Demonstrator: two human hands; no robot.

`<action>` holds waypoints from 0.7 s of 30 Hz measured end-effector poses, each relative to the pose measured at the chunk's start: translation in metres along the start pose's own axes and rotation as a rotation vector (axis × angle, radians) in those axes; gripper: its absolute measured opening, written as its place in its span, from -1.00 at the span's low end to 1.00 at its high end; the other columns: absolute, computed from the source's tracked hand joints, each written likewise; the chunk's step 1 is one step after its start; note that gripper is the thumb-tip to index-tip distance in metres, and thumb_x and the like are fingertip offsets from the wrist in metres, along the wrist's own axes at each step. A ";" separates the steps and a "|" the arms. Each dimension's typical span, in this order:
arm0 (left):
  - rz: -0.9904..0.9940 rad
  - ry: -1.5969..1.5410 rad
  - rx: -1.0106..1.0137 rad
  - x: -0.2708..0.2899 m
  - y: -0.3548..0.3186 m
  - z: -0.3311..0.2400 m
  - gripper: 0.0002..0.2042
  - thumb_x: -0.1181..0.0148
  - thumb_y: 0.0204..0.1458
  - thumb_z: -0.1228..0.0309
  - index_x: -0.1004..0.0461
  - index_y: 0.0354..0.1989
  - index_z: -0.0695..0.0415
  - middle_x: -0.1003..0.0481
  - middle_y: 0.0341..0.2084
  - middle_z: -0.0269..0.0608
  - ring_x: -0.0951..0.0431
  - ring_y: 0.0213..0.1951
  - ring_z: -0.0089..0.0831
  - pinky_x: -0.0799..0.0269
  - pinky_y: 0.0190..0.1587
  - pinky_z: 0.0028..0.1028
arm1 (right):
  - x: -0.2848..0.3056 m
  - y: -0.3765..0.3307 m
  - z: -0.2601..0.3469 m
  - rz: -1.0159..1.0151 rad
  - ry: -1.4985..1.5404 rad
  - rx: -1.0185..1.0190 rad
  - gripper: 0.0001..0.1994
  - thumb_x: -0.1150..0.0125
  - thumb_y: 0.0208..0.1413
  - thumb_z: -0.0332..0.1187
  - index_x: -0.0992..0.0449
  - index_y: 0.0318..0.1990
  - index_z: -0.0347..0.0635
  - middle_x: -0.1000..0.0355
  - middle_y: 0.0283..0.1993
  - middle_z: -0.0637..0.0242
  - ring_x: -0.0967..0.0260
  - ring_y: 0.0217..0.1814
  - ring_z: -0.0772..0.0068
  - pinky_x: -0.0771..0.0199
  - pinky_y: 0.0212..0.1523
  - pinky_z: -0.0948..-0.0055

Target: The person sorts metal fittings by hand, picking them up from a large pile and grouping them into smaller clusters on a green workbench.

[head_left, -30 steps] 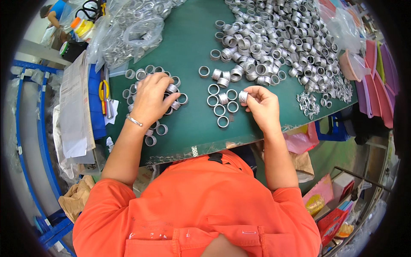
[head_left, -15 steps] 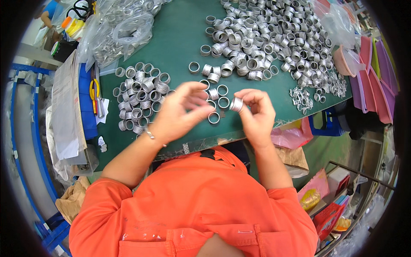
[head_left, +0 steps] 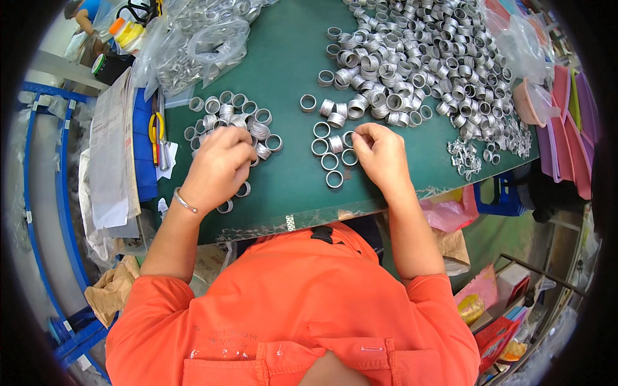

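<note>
Short silver metal rings lie in groups on a green mat [head_left: 290, 186]. My left hand [head_left: 219, 167] rests knuckles-up on the near edge of the left cluster of rings [head_left: 232, 119]; its fingertips curl down among them and are hidden. My right hand [head_left: 383, 157] is at a small group of upright rings [head_left: 329, 151] in the middle, thumb and forefinger pinched on one ring [head_left: 351, 138] at that group's right side. A large heap of the same rings [head_left: 418, 58] covers the far right of the mat. I wear an orange shirt and a metal bracelet on the left wrist.
Clear plastic bags of rings [head_left: 199, 45] lie at the far left. Yellow-handled scissors [head_left: 154, 132] and papers [head_left: 112, 161] sit at the mat's left edge. Pink and purple trays [head_left: 570, 122] stand on the right. A small pile of bent metal bits [head_left: 465, 156] lies near the right edge.
My left hand came in to meet the right one, then went back left onto the left cluster. The right hand lowered its ring to the small middle group.
</note>
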State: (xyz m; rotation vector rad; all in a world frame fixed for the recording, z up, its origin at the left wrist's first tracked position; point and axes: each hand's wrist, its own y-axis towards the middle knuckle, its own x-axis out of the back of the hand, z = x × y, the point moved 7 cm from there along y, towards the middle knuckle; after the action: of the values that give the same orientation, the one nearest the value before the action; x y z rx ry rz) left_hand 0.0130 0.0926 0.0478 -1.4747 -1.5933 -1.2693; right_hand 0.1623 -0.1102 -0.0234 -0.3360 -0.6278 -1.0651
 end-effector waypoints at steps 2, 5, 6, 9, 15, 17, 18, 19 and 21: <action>0.038 0.032 -0.040 -0.010 -0.008 -0.002 -0.83 -0.28 -0.29 0.62 -0.45 -0.49 0.15 -0.44 -0.30 -0.24 -0.44 -0.22 -0.23 -0.32 -0.13 -0.32 | 0.003 0.001 -0.005 0.011 0.094 -0.107 -0.86 -0.22 -0.05 -0.40 -0.57 -0.37 -0.29 -0.51 -0.45 0.10 -0.50 -0.47 0.23 -0.48 -0.34 0.36; 0.052 0.048 -0.070 -0.015 -0.010 -0.006 -0.83 -0.32 -0.29 0.57 -0.45 -0.50 0.13 -0.44 -0.30 -0.27 -0.43 -0.19 -0.26 -0.28 -0.11 -0.33 | 0.000 0.000 -0.028 0.121 0.478 -0.262 -0.87 -0.15 0.00 -0.51 -0.55 -0.30 -0.36 -0.52 -0.48 0.26 -0.45 -0.49 0.56 -0.43 -0.47 0.55; 0.049 0.040 -0.070 -0.013 -0.008 -0.008 -0.82 -0.33 -0.29 0.56 -0.45 -0.50 0.12 -0.44 -0.30 -0.27 -0.43 -0.19 -0.26 -0.28 -0.12 -0.32 | 0.003 -0.002 -0.026 0.133 0.595 -0.277 -0.86 -0.14 0.01 -0.54 -0.53 -0.26 -0.37 -0.51 -0.47 0.30 -0.42 -0.50 0.62 -0.38 -0.52 0.64; 0.024 0.009 -0.078 -0.011 -0.005 -0.011 -0.80 -0.35 -0.33 0.56 -0.45 -0.49 0.11 -0.44 -0.30 -0.28 -0.42 -0.20 -0.25 -0.27 -0.12 -0.30 | 0.010 -0.011 -0.030 0.195 0.647 -0.385 -0.86 -0.15 0.01 -0.54 -0.52 -0.25 -0.36 -0.51 -0.44 0.28 -0.41 -0.51 0.61 -0.37 -0.54 0.65; 0.026 -0.004 -0.087 -0.015 -0.001 -0.013 -0.78 -0.37 -0.33 0.56 -0.45 -0.48 0.12 -0.44 -0.33 -0.27 -0.42 -0.22 -0.23 -0.26 -0.13 -0.30 | 0.023 -0.024 -0.029 0.187 0.677 -0.386 -0.87 -0.15 0.01 -0.59 -0.50 -0.25 -0.33 -0.51 -0.40 0.29 -0.41 -0.50 0.61 -0.37 -0.52 0.67; -0.015 -0.025 -0.076 -0.013 -0.001 -0.014 -0.79 -0.36 -0.32 0.57 -0.46 -0.47 0.13 -0.44 -0.33 -0.26 -0.43 -0.24 -0.24 -0.27 -0.16 -0.31 | 0.041 -0.033 -0.032 0.000 0.740 -0.237 -0.88 -0.17 0.01 -0.60 -0.49 -0.26 -0.31 -0.51 -0.38 0.30 -0.41 -0.49 0.60 -0.39 -0.49 0.66; -0.039 -0.033 -0.067 -0.011 -0.002 -0.013 -0.79 -0.36 -0.31 0.58 -0.46 -0.47 0.13 -0.44 -0.34 -0.26 -0.43 -0.25 -0.24 -0.28 -0.17 -0.31 | 0.052 -0.040 -0.036 -0.091 0.770 -0.156 -0.88 -0.18 0.01 -0.60 -0.49 -0.27 -0.30 -0.51 -0.37 0.31 -0.41 -0.48 0.60 -0.40 -0.47 0.65; -0.059 -0.048 -0.068 -0.010 -0.003 -0.013 -0.79 -0.36 -0.30 0.59 -0.46 -0.46 0.14 -0.44 -0.34 -0.25 -0.44 -0.27 -0.25 -0.29 -0.18 -0.32 | 0.070 -0.048 -0.045 -0.183 0.732 -0.091 -0.87 -0.23 -0.01 -0.62 -0.49 -0.28 -0.26 -0.49 -0.32 0.33 -0.41 -0.40 0.60 -0.42 -0.39 0.65; -0.097 -0.086 -0.073 -0.009 -0.002 -0.012 -0.80 -0.35 -0.28 0.61 -0.47 -0.45 0.15 -0.44 -0.34 -0.24 -0.44 -0.29 -0.26 -0.31 -0.20 -0.34 | 0.113 -0.071 -0.074 -0.477 0.606 -0.003 -0.84 -0.23 -0.04 -0.66 -0.46 -0.31 -0.24 -0.43 -0.29 0.37 -0.36 -0.30 0.63 -0.41 -0.30 0.65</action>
State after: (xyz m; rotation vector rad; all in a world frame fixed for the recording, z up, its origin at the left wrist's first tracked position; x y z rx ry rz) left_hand 0.0104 0.0781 0.0439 -1.5315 -1.7087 -1.3468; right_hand 0.1600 -0.2630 -0.0135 0.1521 -0.1551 -1.5375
